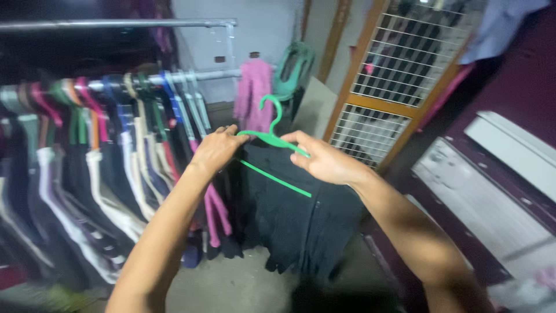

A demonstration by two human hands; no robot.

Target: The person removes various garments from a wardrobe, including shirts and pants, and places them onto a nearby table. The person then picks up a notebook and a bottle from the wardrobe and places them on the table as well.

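Behind my hands, a clothes rail (191, 75) is carrying garments on coloured hangers. I am holding a green plastic hanger (272, 139) in front of it, hook upward, tilted, with a dark garment (289, 214) hanging from it. My left grip (215, 152) is closing on one shoulder, my right grip (324, 162) is clamping the other.

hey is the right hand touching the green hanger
Touching. The head view shows the right hand gripping the green hanger's right shoulder, fingers wrapped over it above the dark garment.
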